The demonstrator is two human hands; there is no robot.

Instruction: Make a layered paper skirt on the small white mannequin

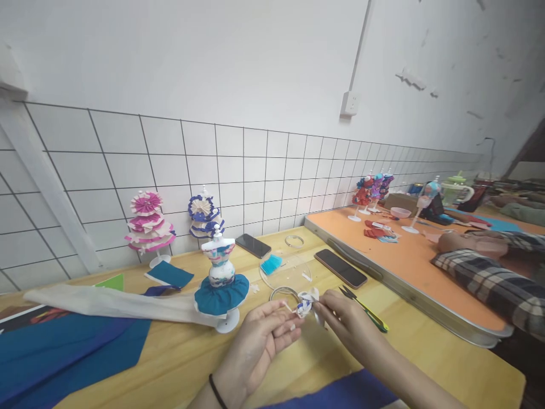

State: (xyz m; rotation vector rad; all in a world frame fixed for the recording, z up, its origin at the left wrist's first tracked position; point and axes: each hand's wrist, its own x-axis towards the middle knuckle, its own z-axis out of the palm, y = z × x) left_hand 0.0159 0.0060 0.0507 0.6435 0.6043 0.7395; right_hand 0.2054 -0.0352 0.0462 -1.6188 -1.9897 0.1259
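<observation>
My left hand (268, 335) is palm up above the wooden table, thumb and fingertips curled around one end of a small crumpled white-and-blue strip (304, 307). My right hand (347, 315) pinches the other side of this strip between thumb and fingers. The material looks like tape or thin fabric; I cannot tell which. Just behind the hands lies a ring-shaped roll (284, 291), partly hidden. To the left stands a small white dress form (222, 271) with a teal gathered skirt (223, 294). Yellow-green handled snips (372, 315) lie right of my right hand.
Two phones (340, 268) lie on the wooden table. A clear disc (293, 270) holds folded blue pieces (271, 263). Blue cloth (85, 352) and white mesh (123, 304) spread left. Two ruffled dress forms (150, 224) stand behind. A co-worker's plaid sleeve (489, 278) rests on the orange table (409, 270).
</observation>
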